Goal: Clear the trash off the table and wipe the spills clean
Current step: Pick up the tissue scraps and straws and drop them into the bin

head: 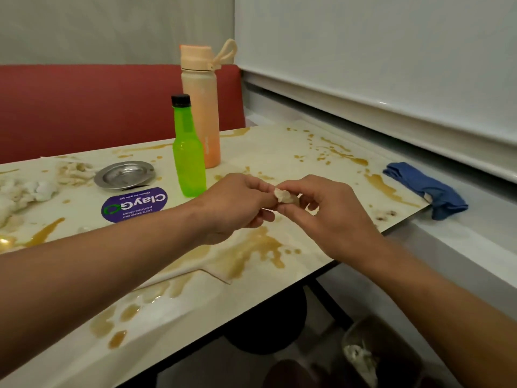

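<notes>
Left hand (237,205): above the middle of the surface (279,152), fingers curled, pinching one end of a scrap (284,196).
Right hand (321,217): just beside the left, fingers curled, pinching the other end of the same scrap.
Scrap: small, pale, crumpled; held between both hands, off the surface.
Spills (251,253): brown pools and drips, heaviest under the hands, along the right edge and at the near left.
Napkin (223,267): flat, soaked brown, lying below the hands.
Tissue heap (33,189): white, stained wads at the far left.
Dish (124,175): shallow metal, left of the green bottle.
Green bottle (188,152): upright, black cap, just in front of the flask.
Flask (201,107): peach, upright, loop on lid.
Sticker (134,204): purple oval, flat, near the dish.
Cloth (425,189): blue, bunched at the right edge, partly over the ledge.
Bin (377,354): on the floor at lower right, pale waste inside.
</notes>
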Tool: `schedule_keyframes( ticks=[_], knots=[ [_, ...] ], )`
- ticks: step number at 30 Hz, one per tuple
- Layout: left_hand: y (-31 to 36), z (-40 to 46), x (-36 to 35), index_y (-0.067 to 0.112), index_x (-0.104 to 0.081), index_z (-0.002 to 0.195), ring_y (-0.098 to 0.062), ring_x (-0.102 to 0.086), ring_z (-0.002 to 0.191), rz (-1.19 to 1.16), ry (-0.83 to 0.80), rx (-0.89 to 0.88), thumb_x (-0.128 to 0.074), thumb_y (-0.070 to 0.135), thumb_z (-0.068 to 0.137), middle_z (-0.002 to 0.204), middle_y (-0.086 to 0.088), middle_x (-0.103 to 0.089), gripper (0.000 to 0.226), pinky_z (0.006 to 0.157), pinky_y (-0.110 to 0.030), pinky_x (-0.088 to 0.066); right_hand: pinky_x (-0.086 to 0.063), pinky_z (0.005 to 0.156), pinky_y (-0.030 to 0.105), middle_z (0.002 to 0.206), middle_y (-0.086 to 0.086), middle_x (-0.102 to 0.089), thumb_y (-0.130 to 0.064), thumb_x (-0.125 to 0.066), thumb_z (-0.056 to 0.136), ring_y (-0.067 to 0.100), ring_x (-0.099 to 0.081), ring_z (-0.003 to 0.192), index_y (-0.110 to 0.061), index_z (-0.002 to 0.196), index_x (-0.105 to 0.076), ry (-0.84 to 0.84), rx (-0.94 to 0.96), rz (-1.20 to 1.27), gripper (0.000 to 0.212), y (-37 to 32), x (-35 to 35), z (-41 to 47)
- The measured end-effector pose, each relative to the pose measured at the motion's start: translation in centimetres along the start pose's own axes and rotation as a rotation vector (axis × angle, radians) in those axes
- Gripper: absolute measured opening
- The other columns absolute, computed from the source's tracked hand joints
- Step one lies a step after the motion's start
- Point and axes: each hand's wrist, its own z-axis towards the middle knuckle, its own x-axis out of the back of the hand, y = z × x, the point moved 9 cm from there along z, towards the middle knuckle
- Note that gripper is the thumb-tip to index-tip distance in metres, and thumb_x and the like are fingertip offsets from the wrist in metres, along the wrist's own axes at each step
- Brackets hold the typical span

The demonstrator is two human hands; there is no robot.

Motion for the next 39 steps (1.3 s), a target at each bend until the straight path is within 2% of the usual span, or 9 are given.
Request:
schedule_keyframes(
  ticks=[5, 8, 10, 13, 18, 26, 31, 34, 39],
  knots=[
    [2.8, 1.2, -4.7, 0.027, -0.072, 0.106, -0.012, -0.07, 0.08, 0.413, -0.069, -0.256, -0.067, 0.037, 0.095, 0.088, 0.01, -0.074, 0.016, 0.075, -0.031, -0.058, -0.048, 0.074, 0.022, 0.092, -0.014, -0.068, -0.032, -0.069, 0.095, 0.006, -0.061, 0.084, -0.033, 0.108, -0.075, 0.06, -0.099, -0.166, 0.015, 3.2, 4.7, -2.8],
    [3.3, 1.7, -8.3, 0.033, -0.059, 0.13, -0.003, -0.06, 0.101, 0.811, -0.145, -0.441, -0.064, 0.051, 0.093, 0.114, 0.017, -0.063, 0.041, 0.084, -0.022, -0.048, -0.051, 0.074, 0.023, 0.098, -0.016, -0.068, -0.033, -0.07, 0.094, 0.006, -0.062, 0.085, -0.031, 0.114, -0.07, 0.142, -0.225, -0.203, 0.02, 6.1, 8.2, -5.9],
    [3.3, 2.1, -10.2, 0.036, -0.051, 0.138, -0.008, -0.055, 0.115, 0.943, -0.192, -0.525, -0.061, 0.056, 0.093, 0.128, 0.013, -0.056, 0.051, 0.095, -0.025, -0.045, -0.049, 0.069, 0.018, 0.094, -0.017, -0.064, -0.033, -0.072, 0.093, 0.004, -0.059, 0.085, -0.033, 0.111, -0.064, 0.187, -0.331, -0.232, 0.02, 8.4, 10.1, -8.5],
    [3.5, 2.7, -12.8, 0.037, -0.045, 0.144, -0.012, -0.05, 0.127, 1.023, -0.256, -0.613, -0.059, 0.059, 0.092, 0.143, 0.009, -0.049, 0.058, 0.107, -0.034, -0.043, -0.049, 0.064, 0.02, 0.087, -0.014, -0.062, -0.033, -0.072, 0.092, 0.006, -0.059, 0.078, -0.033, 0.1, -0.059, 0.2, -0.478, -0.27, 0.015, 12.8, 11.4, -12.5],
    [3.0, 3.4, -15.4, 0.036, -0.045, 0.146, -0.015, -0.047, 0.132, 1.048, -0.32, -0.635, -0.06, 0.057, 0.093, 0.148, 0.005, -0.045, 0.059, 0.11, -0.032, -0.04, -0.055, 0.07, 0.038, 0.086, -0.006, -0.068, -0.033, -0.069, 0.092, 0.014, -0.063, 0.076, -0.026, 0.094, -0.062, 0.045, -0.679, -0.414, 0.01, 22.1, 8.6, -18.6],
    [2.1, 3.6, -14.5, 0.037, -0.048, 0.142, -0.013, -0.05, 0.127, 1.027, -0.315, -0.625, -0.058, 0.058, 0.093, 0.144, 0.008, -0.048, 0.054, 0.107, -0.031, -0.042, -0.052, 0.083, 0.033, 0.112, 0.007, -0.07, -0.042, -0.062, 0.093, 0.028, -0.067, 0.101, -0.028, 0.105, -0.063, -0.325, -0.955, -0.536, 0.018, 33.0, -0.6, -27.5],
    [1.8, 2.8, -12.9, 0.038, -0.05, 0.14, -0.011, -0.05, 0.126, 1.005, -0.296, -0.617, -0.059, 0.056, 0.093, 0.142, 0.01, -0.049, 0.051, 0.106, -0.028, -0.04, -0.052, 0.085, 0.03, 0.119, 0.004, -0.07, -0.037, -0.065, 0.093, 0.024, -0.068, 0.103, -0.027, 0.128, -0.06, -0.403, -0.982, -0.526, 0.037, 33.8, -1.9, -28.1],
    [2.1, 1.8, -11.6, 0.038, -0.05, 0.139, -0.01, -0.051, 0.125, 0.996, -0.277, -0.617, -0.058, 0.056, 0.093, 0.141, 0.01, -0.049, 0.05, 0.105, -0.027, -0.04, -0.05, 0.081, 0.028, 0.113, 0.001, -0.073, -0.033, -0.064, 0.096, 0.019, -0.068, 0.097, -0.023, 0.122, -0.066, -0.267, -0.902, -0.49, 0.028, 30.6, 0.3, -24.2],
    [2.3, -0.6, -8.0, 0.038, -0.052, 0.138, -0.008, -0.052, 0.121, 1.027, -0.245, -0.576, -0.058, 0.058, 0.093, 0.137, 0.012, -0.051, 0.049, 0.105, -0.031, -0.044, -0.05, 0.072, 0.027, 0.093, -0.01, -0.067, -0.036, -0.065, 0.097, 0.003, -0.06, 0.082, -0.03, 0.108, -0.068, 0.001, -0.612, -0.422, 0.013, 17.1, 7.2, -15.3]
  ],
)
